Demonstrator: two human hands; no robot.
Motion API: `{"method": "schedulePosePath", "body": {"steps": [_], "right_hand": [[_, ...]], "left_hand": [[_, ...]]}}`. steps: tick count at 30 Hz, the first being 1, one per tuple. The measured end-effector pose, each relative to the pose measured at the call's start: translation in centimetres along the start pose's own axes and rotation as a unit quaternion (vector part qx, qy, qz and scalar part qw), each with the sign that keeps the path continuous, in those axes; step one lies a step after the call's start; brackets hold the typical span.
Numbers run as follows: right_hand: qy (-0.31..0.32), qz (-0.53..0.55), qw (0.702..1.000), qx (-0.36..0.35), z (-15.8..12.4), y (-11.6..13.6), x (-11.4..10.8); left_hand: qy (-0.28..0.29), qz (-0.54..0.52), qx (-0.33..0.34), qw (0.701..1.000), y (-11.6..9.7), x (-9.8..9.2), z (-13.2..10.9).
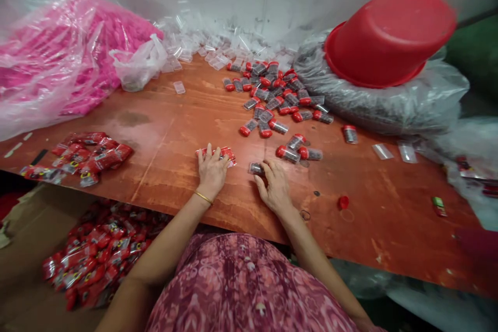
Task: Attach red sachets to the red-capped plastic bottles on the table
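Observation:
My left hand (212,172) lies with spread fingers on a small stack of red printed packets or cards (229,154); its palm covers part of them. Beside it, my right hand (274,187) curls its thumb and fingers at the end of a small clear container with dark contents (256,168), which lies on its side on the table. The end under my fingers is hidden. Just beyond lie similar clear containers with red caps (288,154), and a larger heap of them (272,88) spreads farther back.
Reddish wooden table (163,124). Filled red packages (103,160) lie at left, with more (97,254) in a carton below. Clear empty cases (218,59) line the back. A pink-filled bag (85,46) stands left; a red bucket (389,36) rests upside down on a bag at right.

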State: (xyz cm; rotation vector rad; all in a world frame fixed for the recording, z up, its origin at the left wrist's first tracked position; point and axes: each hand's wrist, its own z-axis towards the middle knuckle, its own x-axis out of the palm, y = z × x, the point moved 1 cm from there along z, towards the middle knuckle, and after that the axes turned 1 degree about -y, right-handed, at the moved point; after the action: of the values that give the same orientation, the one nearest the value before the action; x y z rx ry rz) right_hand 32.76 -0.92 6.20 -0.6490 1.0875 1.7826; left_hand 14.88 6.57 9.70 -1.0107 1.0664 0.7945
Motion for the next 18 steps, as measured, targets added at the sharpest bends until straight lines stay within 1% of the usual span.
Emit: {"method": "schedulePosePath", "body": {"steps": [3,7,9,11,12,14,16,17,18], "right_hand": [[-0.017,0.001,1.000,-0.012,0.1,0.0,-0.3],[-0.068,0.032,0.997,-0.024,0.5,1.0,-1.6],[-0.071,0.087,0.994,0.004,1.1,2.2,-2.1],[-0.053,0.178,0.980,0.066,2.1,3.7,-2.0],[-0.039,0.233,0.966,0.105,2.8,4.4,-1.7],[-0.008,0.351,0.920,0.174,4.0,5.9,-0.9],[0.019,0.455,0.865,0.209,5.0,6.8,0.0],[0.025,0.489,0.844,0.217,5.3,7.0,0.3],[0.025,0.508,0.832,0.223,5.4,7.1,0.4]], "left_hand": [[-0.007,-0.008,0.001,1.000,0.1,-0.1,-0.2],[-0.029,-0.047,-0.036,0.998,0.2,-1.0,-0.3],[-0.047,-0.075,-0.053,0.995,0.1,-1.9,-0.4],[-0.065,-0.102,-0.055,0.991,-0.2,-2.7,-0.6],[-0.072,-0.114,-0.051,0.990,-0.5,-3.1,-0.8],[-0.082,-0.135,-0.036,0.987,-1.1,-3.7,-1.2],[-0.087,-0.163,-0.026,0.983,-1.5,-4.0,-1.7],[-0.091,-0.184,-0.030,0.978,-1.7,-4.1,-2.0],[-0.096,-0.214,-0.041,0.971,-1.7,-4.1,-2.2]]}}
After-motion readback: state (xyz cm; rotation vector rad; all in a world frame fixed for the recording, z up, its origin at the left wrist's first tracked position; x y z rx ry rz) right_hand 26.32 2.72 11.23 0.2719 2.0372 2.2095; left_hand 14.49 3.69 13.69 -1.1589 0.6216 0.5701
